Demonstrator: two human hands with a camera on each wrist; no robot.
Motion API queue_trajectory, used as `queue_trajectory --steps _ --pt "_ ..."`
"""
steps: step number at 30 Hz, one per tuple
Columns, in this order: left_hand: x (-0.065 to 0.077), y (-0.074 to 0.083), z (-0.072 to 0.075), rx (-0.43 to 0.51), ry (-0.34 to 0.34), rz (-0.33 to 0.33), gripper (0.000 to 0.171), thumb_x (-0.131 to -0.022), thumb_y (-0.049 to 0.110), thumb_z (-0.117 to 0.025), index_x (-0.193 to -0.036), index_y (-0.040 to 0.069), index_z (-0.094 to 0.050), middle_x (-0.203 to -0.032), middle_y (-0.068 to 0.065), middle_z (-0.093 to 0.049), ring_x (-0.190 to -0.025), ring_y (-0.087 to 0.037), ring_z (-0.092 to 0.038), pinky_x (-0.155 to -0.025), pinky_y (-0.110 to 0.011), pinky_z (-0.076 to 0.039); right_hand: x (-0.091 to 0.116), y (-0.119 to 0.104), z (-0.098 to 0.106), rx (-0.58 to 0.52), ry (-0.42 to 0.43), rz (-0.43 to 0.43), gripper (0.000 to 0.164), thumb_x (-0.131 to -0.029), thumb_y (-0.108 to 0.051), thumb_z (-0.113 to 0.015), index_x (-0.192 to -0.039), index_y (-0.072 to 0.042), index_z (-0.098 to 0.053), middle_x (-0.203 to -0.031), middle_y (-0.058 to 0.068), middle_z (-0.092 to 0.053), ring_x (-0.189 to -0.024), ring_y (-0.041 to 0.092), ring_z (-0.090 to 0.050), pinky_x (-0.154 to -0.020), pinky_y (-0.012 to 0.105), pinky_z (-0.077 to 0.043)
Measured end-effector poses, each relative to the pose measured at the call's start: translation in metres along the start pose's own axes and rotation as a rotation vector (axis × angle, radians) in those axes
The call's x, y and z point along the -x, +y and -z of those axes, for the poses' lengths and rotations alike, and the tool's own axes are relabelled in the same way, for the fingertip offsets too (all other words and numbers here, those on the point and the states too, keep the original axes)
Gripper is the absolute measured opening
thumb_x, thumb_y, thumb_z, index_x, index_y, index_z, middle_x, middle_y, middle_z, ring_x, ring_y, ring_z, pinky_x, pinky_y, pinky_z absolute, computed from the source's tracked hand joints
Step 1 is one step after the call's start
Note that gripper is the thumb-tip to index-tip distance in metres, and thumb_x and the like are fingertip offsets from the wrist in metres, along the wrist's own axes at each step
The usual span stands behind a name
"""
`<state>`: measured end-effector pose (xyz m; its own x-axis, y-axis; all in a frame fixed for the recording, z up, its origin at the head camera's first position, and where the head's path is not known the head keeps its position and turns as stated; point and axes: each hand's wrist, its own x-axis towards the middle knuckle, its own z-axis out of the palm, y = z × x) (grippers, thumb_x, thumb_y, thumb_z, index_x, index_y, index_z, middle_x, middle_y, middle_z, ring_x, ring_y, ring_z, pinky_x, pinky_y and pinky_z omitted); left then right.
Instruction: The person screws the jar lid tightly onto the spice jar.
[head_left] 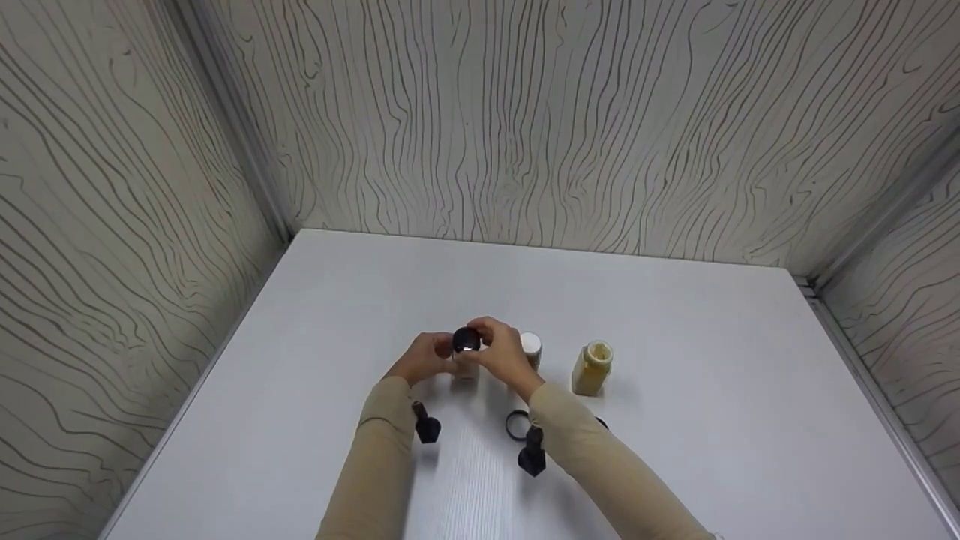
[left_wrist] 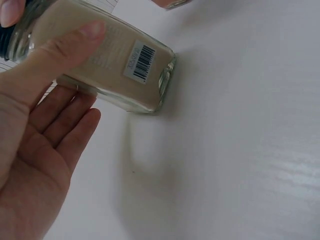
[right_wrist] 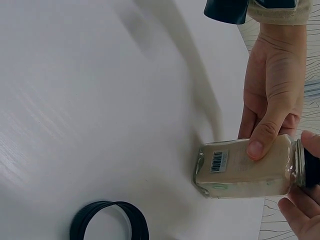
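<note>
A square glass jar of beige powder stands upright on the table, a barcode label low on its side. My left hand grips its body, with the thumb across the near face and fingers behind. Over the jar's neck sits a black lid. My right hand holds this lid between thumb and fingers. In the right wrist view the lid is partly hidden by those fingers, and glass threads show below it.
Just right of my right hand is a white-topped bottle, partly covered. Farther right stands an uncapped yellowish jar. A black ring lies nearer me. Another dark piece peeks out behind my right sleeve. Patterned walls border the table.
</note>
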<state>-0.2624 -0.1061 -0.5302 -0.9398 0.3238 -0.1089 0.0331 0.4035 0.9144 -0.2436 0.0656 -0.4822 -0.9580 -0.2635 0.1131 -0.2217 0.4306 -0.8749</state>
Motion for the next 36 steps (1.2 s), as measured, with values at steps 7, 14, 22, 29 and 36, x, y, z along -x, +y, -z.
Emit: queue_trajectory --steps 7,14,22,29,36 --pt "-0.0014 -0.0012 -0.0005 0.027 -0.019 0.017 0.043 -0.079 0.002 -0.072 -0.121 0.004 -0.065 -0.125 -0.013 -0.067 -0.12 -0.027 -0.061 -0.112 -0.045 -0.045 0.0009 0.0011 -0.0018 0.006 0.016 -0.008 0.045 -0.075 -0.008 -0.081 -0.114 0.004 -0.062 -0.114 0.022 -0.069 -0.111 0.033 -0.065 -0.098 0.045 -0.055" --pt "-0.0019 -0.002 -0.0013 0.019 -0.012 0.018 0.045 -0.077 0.005 -0.075 -0.121 0.006 -0.066 -0.126 -0.013 -0.066 -0.121 -0.029 -0.06 -0.112 -0.048 -0.044 -0.0002 0.0004 -0.0023 -0.017 0.019 -0.017 0.044 -0.075 -0.007 -0.08 -0.113 0.004 -0.06 -0.114 0.022 -0.069 -0.111 0.033 -0.065 -0.099 0.044 -0.055" --pt "-0.0008 -0.0006 -0.0017 -0.008 0.003 0.015 0.042 -0.077 0.006 -0.075 -0.119 0.006 -0.067 -0.122 -0.012 -0.068 -0.115 -0.025 -0.061 -0.109 -0.046 -0.046 -0.0001 0.0005 -0.0022 0.01 0.017 -0.015 0.045 -0.075 -0.005 -0.079 -0.114 0.004 -0.06 -0.114 0.022 -0.069 -0.11 0.033 -0.065 -0.097 0.044 -0.056" --pt "0.0025 0.0035 -0.0014 -0.004 0.002 -0.006 0.04 -0.079 0.006 -0.075 -0.118 0.004 -0.067 -0.122 -0.014 -0.068 -0.117 -0.028 -0.061 -0.109 -0.048 -0.046 -0.0004 0.0033 -0.0024 0.038 0.032 -0.012 0.043 -0.075 -0.005 -0.08 -0.112 0.004 -0.062 -0.112 0.022 -0.069 -0.106 0.032 -0.066 -0.093 0.043 -0.056" --pt "-0.0012 -0.0013 -0.0012 0.004 0.004 0.007 0.043 -0.077 0.005 -0.075 -0.119 0.005 -0.067 -0.122 -0.013 -0.068 -0.115 -0.026 -0.06 -0.108 -0.046 -0.046 -0.0006 0.0041 -0.0011 0.005 0.017 -0.017 0.045 -0.074 -0.008 -0.081 -0.113 0.004 -0.062 -0.112 0.023 -0.07 -0.108 0.033 -0.066 -0.096 0.046 -0.055"
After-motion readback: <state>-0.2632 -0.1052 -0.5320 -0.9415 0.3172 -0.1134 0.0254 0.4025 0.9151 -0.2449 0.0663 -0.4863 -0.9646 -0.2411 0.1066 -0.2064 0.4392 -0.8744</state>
